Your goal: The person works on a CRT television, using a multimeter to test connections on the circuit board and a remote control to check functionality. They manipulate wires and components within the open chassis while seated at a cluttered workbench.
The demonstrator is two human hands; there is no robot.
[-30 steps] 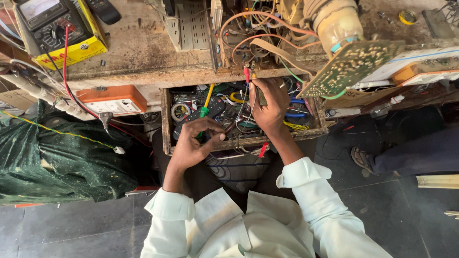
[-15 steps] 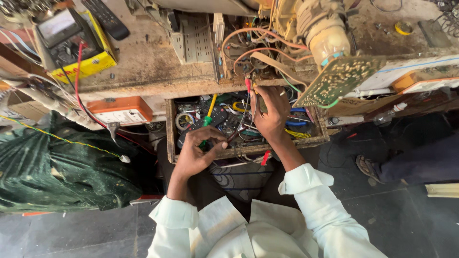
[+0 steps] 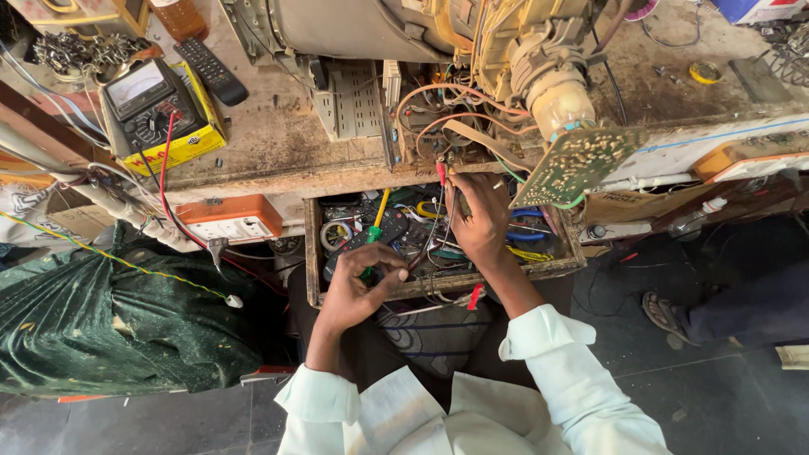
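Left hand (image 3: 358,282) closed on green-handled screwdriver (image 3: 371,240) over open drawer (image 3: 313,253) | right hand (image 3: 480,215) pinching red probe (image 3: 440,173) at tabletop (image 3: 278,152) edge | versus a second ago: hands unmoved, probing continues.

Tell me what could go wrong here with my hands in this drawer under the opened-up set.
The right hand holds a red-tipped probe against bare wiring under the tube neck; a slip might bridge contacts or give a shock. The circuit board hangs tilted off the bench edge on its wires, so a bump could strain them. The left hand works among loose wires in the cluttered drawer, which could snag.
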